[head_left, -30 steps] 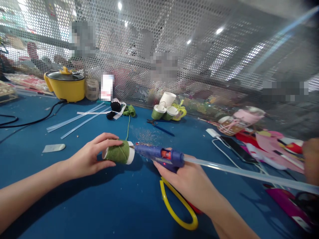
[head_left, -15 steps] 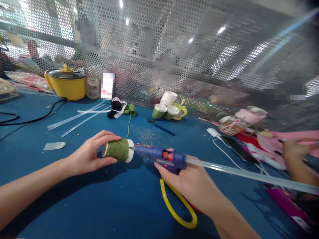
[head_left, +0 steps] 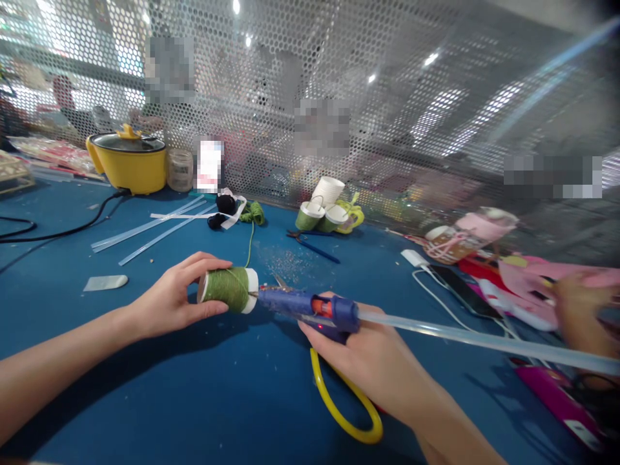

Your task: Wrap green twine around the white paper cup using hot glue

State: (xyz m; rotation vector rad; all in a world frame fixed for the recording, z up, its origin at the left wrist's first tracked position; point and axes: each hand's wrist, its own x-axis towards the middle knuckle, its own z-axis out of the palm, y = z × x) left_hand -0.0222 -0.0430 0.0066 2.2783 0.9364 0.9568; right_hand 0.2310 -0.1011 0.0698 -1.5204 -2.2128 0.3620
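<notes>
My left hand (head_left: 177,294) grips a white paper cup wrapped in green yarn (head_left: 228,289), tipped on its side with the white rim to the right. A strand runs from it back to a small green yarn bundle (head_left: 252,212). In my right hand (head_left: 375,361) is a blue hot glue gun (head_left: 310,307), a long clear glue stick (head_left: 465,337) trailing from its rear. Its nozzle is at the cup's white rim; whether it touches I cannot tell. Yellow-handled scissors (head_left: 371,434) show beneath the gun and my right hand, partly hidden.
Blue-handled pliers (head_left: 317,248) lie before several white and green cups (head_left: 327,190). Loose glue sticks (head_left: 167,239) rest at left, near a yellow electric pot (head_left: 130,165) and a jar (head_left: 179,171). At right are a phone (head_left: 462,290), cable and another person's blurred hand (head_left: 581,310).
The cup and the glue gun have shifted very slightly up and left, and more of the scissors' blade shows behind the nozzle. Both holds stay the same. The other person's hand has moved a little.
</notes>
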